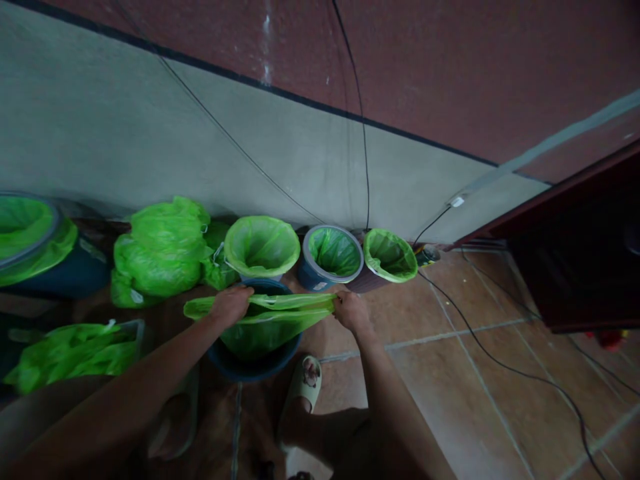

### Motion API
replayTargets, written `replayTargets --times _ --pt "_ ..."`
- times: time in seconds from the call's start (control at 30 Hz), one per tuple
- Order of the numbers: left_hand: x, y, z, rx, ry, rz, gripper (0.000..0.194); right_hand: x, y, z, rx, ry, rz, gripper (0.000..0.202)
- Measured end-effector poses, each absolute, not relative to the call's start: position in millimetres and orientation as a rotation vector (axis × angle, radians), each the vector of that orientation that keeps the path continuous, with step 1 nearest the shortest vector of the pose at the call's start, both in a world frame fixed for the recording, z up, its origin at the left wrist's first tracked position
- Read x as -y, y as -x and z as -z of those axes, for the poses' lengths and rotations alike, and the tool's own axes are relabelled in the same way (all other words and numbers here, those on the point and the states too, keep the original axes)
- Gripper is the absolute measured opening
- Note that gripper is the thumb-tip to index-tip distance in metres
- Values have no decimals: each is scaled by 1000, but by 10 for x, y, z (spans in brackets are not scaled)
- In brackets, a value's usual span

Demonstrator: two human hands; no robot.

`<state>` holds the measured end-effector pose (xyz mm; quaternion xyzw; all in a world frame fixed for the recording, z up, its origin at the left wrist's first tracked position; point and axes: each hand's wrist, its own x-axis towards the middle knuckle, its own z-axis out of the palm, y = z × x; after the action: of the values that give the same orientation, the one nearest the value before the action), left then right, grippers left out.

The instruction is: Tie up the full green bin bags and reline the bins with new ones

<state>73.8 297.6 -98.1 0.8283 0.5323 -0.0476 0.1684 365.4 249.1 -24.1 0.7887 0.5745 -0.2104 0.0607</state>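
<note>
A green plastic bin bag (265, 330) is stretched sideways across the mouth of a dark blue bin (255, 370) in front of me. My left hand (231, 305) is closed on the left part of the bag's upper edge, near the bin's back rim. At the bag's right end, my right hand (351, 310) grips the same edge, out past the bin's right side. The lower part of the bag hangs inside the bin. Its upper edge is pulled nearly straight between my hands.
Along the wall stand a green-lined bin (263, 247), a blue bin with grey rim (333, 253) and a brown bin (390, 257). Tied green bags (163, 253) and a large bin (45, 240) are left. A box of green bags (80, 353) sits nearer. A black cable (490, 357) crosses the tiles.
</note>
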Motion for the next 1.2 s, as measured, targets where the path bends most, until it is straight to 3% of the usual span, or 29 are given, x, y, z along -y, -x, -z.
replayTargets --times 0.2,0.33,0.47,0.63,0.83,1.2 --pt "-3028 -732 947 -1707 -2248 35 36 -2508 -3596 213 -1684 -2465 596 38" --pt "-2987 -780 844 -1684 -2223 24 37 -2551 -3347 174 -1989 -2545 585 35" --pt "-2928 -866 715 -1647 -2230 -46 34 -2584 -3023 240 -2396 -2318 671 30" --pt "-2867 -925 668 -1577 -2278 -106 30 -2551 -2727 434 -2459 -2107 735 44" --pt "-2823 -925 695 -1510 -2313 -131 26 -2503 -2654 571 -2327 -2125 736 20" --pt "-2801 -920 678 -1449 -2253 -172 23 -2608 -2805 624 -2511 -2433 882 21"
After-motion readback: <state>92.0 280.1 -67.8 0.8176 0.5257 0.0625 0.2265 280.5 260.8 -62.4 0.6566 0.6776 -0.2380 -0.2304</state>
